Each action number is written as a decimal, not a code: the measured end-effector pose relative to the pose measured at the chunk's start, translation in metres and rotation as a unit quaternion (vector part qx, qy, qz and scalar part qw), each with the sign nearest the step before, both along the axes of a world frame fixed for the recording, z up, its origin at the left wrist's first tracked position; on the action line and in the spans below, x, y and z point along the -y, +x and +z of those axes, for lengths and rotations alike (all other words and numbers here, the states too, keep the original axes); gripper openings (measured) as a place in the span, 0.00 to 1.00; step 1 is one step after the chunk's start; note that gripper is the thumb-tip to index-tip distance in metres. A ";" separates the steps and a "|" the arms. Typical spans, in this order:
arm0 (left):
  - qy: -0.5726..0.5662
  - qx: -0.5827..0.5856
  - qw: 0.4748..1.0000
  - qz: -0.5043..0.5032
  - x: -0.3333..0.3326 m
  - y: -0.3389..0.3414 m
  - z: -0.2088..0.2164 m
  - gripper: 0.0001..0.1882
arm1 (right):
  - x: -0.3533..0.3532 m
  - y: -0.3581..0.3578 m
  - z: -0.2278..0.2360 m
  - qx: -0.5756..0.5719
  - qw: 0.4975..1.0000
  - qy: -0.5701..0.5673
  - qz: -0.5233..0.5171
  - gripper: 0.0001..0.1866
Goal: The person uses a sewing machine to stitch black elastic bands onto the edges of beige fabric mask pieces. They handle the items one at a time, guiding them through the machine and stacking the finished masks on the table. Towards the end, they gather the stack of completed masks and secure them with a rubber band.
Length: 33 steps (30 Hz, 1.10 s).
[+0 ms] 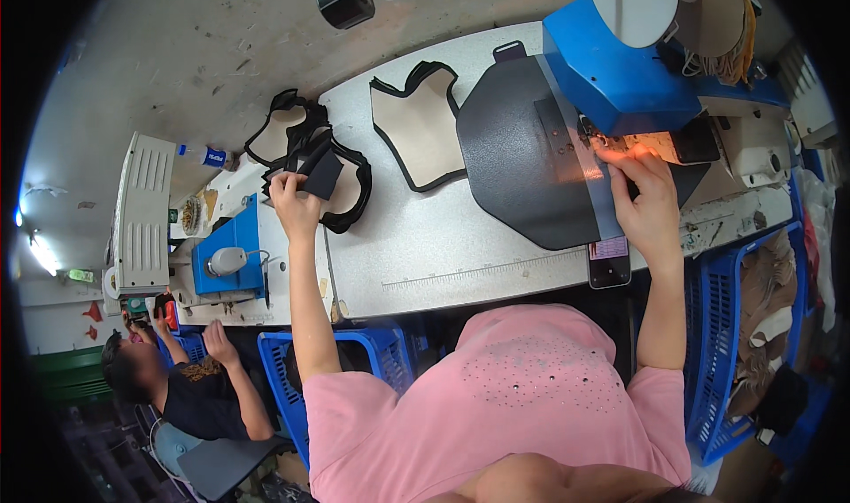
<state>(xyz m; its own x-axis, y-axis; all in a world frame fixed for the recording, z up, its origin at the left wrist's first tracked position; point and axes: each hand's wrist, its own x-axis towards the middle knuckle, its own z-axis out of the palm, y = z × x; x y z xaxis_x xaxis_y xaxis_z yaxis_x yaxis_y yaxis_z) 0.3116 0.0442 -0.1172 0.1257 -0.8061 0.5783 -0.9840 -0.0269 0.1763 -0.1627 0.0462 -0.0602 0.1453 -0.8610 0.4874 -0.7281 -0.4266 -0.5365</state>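
My left hand (295, 204) is closed on a dark fabric piece (324, 177), over a pile of black-edged cut pieces (353, 204) at the left of the table. At the blue sewing machine (615, 69), my right hand (647, 191) has its fingers curled beside the lit needle area; whatever they pinch is too small or hidden to make out. Under that hand and to its left lies a dark grey angular plate (509, 153). A stack of beige panels with black edges (416, 127) sits between the pile and the plate.
A phone (609, 266) lies at the table's front edge. Blue baskets stand below, the right basket (722, 344) filled with fabric. At far left, a co-worker (208, 397) sits by another blue machine (227, 253). A bottle (204, 155) stands near the wall; a lamp (345, 1) hangs above.
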 end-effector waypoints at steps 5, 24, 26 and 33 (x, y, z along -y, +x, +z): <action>0.010 0.048 0.998 0.043 0.003 0.007 -0.007 0.18 | -0.001 0.000 0.001 0.000 1.000 0.003 -0.001 0.10; 0.045 -0.150 0.988 -0.008 0.013 0.007 -0.002 0.35 | 0.000 0.000 -0.001 0.001 1.000 -0.006 -0.001 0.08; 0.004 -0.189 0.982 -0.024 0.017 0.000 0.000 0.37 | 0.000 0.000 0.000 -0.002 1.000 -0.003 -0.005 0.08; 0.121 -0.004 0.993 -0.012 0.024 0.004 0.002 0.14 | -0.001 0.001 0.001 0.002 1.000 0.001 -0.003 0.09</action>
<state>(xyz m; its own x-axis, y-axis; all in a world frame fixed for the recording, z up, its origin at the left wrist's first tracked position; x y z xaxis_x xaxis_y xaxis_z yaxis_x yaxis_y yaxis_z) 0.3155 0.0200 -0.1154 0.1085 -0.9240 0.3667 -0.9836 -0.0462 0.1746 -0.1620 0.0474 -0.0595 0.1384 -0.8626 0.4867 -0.7291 -0.4213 -0.5394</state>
